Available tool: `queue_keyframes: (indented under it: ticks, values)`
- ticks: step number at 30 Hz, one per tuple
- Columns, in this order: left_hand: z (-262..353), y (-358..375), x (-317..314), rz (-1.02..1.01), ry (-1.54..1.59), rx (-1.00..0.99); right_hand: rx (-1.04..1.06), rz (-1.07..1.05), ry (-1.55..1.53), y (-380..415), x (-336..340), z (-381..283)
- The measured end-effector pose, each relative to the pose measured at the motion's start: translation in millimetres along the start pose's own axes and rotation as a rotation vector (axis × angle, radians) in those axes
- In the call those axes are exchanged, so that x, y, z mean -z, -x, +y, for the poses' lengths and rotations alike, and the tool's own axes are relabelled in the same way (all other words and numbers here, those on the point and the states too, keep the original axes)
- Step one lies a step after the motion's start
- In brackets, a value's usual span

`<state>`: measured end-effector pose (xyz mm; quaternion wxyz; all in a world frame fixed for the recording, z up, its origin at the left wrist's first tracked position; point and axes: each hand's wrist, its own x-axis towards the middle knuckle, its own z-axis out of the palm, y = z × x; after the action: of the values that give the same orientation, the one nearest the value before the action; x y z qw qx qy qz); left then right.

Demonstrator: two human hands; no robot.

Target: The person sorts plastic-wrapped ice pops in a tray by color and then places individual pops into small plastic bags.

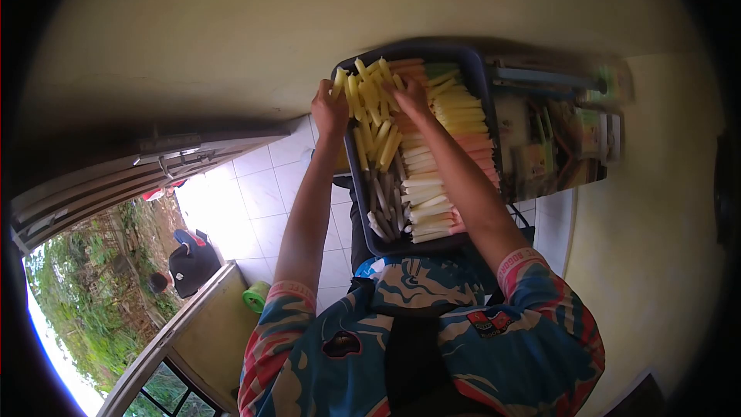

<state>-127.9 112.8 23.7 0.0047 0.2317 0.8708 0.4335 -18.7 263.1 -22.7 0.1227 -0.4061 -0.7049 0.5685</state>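
Observation:
A deep dark blue tray (pixel 494 120) in front of me is packed with slim tubes that look like ice pops. At its far left corner my left hand (pixel 330 112) is closed around a yellow ice pop (pixel 339 82). My right hand (pixel 409 99) reaches into the loose pile of yellow ice pops (pixel 370 96), its fingers closed on one near the top; they partly hide it. Neat rows of pale cream ice pops (pixel 421 193) and pink ice pops (pixel 480 150) fill the right side. Greyish ice pops (pixel 382 205) lie at the near left.
Right of the tray stands a shelf or table holding packets (pixel 532 162), blurred. A wall (pixel 309 23) rises just beyond the tray. White floor tiles (pixel 262 193) show on the left, with a green round object (pixel 256 296) and a black bag (pixel 193 262) by the doorway.

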Motion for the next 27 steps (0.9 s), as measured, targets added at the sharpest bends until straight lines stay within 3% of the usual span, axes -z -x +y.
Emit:
queue_keyframes:
  ticks: [5,11,20,27]
  values:
    - [-10,-1,1,-0.108,-0.032,0.097,0.091,-0.143,0.064,0,10,-3]
    - [0,-5,2,-0.212,-0.120,-0.029,0.133,-0.121,0.172,4,4,-12]
    - [3,-1,0,-0.344,-0.215,0.062,0.157,-0.091,0.170,11,-12,-18]
    - [2,13,-3,-0.268,-0.160,0.034,0.115,-0.015,-0.117,12,-17,-4]
